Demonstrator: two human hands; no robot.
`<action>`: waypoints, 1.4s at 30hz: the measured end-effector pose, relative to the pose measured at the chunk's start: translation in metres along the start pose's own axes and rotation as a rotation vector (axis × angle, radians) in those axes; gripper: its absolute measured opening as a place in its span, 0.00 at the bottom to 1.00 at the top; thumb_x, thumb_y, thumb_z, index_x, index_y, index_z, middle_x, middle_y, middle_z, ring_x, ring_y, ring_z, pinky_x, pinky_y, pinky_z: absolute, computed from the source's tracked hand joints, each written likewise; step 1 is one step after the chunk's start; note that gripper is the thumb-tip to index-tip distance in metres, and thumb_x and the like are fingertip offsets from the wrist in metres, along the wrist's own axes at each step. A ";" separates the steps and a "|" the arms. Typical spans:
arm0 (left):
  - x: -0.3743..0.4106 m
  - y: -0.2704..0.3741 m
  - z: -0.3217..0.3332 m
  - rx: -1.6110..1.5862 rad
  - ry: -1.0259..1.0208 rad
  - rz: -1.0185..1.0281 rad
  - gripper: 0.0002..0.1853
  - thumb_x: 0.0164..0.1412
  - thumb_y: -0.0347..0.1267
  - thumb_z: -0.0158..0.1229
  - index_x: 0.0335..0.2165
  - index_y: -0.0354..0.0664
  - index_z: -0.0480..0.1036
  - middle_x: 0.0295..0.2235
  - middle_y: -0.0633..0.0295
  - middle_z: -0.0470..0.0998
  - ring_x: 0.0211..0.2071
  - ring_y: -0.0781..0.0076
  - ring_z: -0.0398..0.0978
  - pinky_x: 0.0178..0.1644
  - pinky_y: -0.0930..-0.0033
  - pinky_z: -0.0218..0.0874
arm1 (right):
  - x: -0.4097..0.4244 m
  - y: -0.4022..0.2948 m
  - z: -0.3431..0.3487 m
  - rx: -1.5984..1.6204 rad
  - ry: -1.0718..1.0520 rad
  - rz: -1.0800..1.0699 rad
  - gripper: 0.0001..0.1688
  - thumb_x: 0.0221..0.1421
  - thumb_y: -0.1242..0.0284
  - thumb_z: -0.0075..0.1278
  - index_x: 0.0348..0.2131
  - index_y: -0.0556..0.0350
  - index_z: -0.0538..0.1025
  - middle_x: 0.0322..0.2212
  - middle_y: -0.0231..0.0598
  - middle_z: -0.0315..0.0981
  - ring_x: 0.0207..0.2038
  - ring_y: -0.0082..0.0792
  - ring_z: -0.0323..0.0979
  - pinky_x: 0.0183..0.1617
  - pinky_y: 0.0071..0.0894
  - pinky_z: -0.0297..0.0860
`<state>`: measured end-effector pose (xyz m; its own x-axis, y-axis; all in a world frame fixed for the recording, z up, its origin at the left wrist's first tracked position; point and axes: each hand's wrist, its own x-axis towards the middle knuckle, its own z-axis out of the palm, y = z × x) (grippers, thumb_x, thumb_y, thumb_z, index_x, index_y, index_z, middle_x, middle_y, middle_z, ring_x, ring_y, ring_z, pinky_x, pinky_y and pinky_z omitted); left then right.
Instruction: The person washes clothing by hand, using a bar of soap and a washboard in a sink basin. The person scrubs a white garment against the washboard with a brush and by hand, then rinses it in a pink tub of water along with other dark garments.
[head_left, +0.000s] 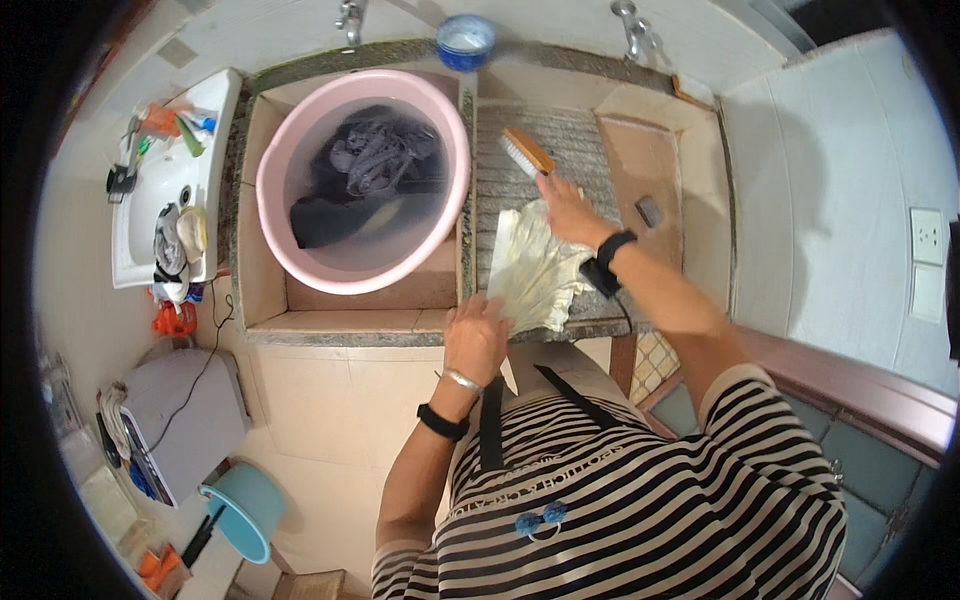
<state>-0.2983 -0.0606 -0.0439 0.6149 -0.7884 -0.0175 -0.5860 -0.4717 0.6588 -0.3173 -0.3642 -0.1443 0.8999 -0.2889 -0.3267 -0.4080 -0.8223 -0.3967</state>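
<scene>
A pale yellow-white wet cloth (529, 270) lies spread on the ribbed stone washboard (487, 135). My left hand (476, 334) is at the cloth's lower left corner, over the basin's front edge; its blurred fingers do not show whether they grip the cloth. Beyond the cloth, my right hand (574, 214) has its fingertips at the near end of a wooden scrub brush (529, 152). The brush lies tilted, its white bristles facing left; whether my fingers hold it cannot be told. Left of the washboard, a pink tub (457, 187) holds dark garments (375, 157) in cloudy water.
Two taps (350, 22) (634, 30) are on the wall, with stacked blue bowls (466, 41) on the back ledge. A dark object with a cord (600, 277) lies under my right wrist. A white washbasin (154, 225) and a light blue bucket (247, 510) are at the left.
</scene>
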 end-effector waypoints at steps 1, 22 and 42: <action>0.013 0.003 0.001 0.007 0.021 0.023 0.15 0.54 0.29 0.62 0.42 0.42 0.77 0.36 0.53 0.76 0.39 0.48 0.75 0.43 0.51 0.65 | -0.009 0.011 0.018 -0.038 0.020 -0.046 0.43 0.55 0.75 0.54 0.66 0.49 0.54 0.63 0.55 0.53 0.63 0.61 0.55 0.63 0.69 0.55; 0.137 0.068 -0.022 -1.639 -0.017 -0.375 0.16 0.70 0.41 0.55 0.46 0.39 0.75 0.39 0.65 0.80 0.36 0.79 0.77 0.41 0.74 0.70 | -0.099 -0.048 -0.079 1.340 0.026 -0.076 0.25 0.60 0.67 0.59 0.54 0.54 0.73 0.54 0.34 0.69 0.56 0.30 0.64 0.59 0.34 0.61; 0.132 0.001 0.092 -0.585 0.046 -0.409 0.13 0.64 0.37 0.54 0.29 0.38 0.75 0.31 0.54 0.81 0.33 0.59 0.80 0.34 0.55 0.70 | -0.050 -0.117 -0.091 0.313 0.413 -0.127 0.15 0.66 0.69 0.47 0.32 0.64 0.78 0.21 0.56 0.71 0.20 0.51 0.70 0.27 0.44 0.67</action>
<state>-0.2666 -0.2015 -0.1147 0.7543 -0.5697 -0.3263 0.0677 -0.4269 0.9018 -0.3001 -0.2980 -0.0031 0.9050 -0.4177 0.0801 -0.2619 -0.6958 -0.6688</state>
